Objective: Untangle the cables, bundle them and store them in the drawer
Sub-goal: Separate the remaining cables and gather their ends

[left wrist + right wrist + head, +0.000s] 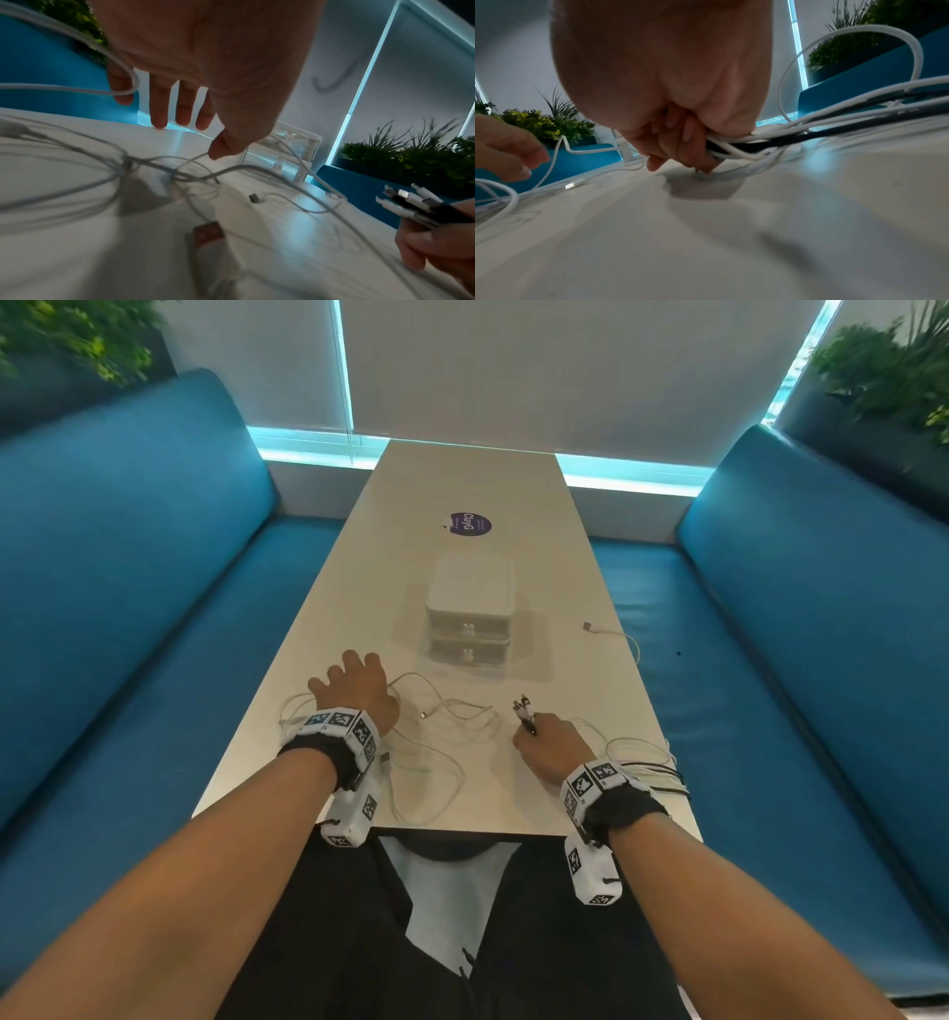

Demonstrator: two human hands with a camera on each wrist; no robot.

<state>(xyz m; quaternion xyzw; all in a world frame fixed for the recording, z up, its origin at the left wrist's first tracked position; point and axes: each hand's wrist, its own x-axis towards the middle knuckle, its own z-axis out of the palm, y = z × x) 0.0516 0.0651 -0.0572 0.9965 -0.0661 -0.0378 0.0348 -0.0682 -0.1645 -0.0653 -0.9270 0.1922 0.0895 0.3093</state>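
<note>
We see the gathered cables (525, 711) in our right hand (550, 746), fingers curled tight around them; their plugs point away from us, toward the drawers (470, 629), while the cords trail back to the near right edge of the surface (462, 485). The loose cables (441, 711) lie tangled at near left, their loops running mostly left to right. Our left hand (354, 688) is held over that tangle with fingers spread and relaxed; one white loop hangs across the little finger.

White and black cables (648, 770), beige table (477, 490), blue benches (128, 546).
</note>
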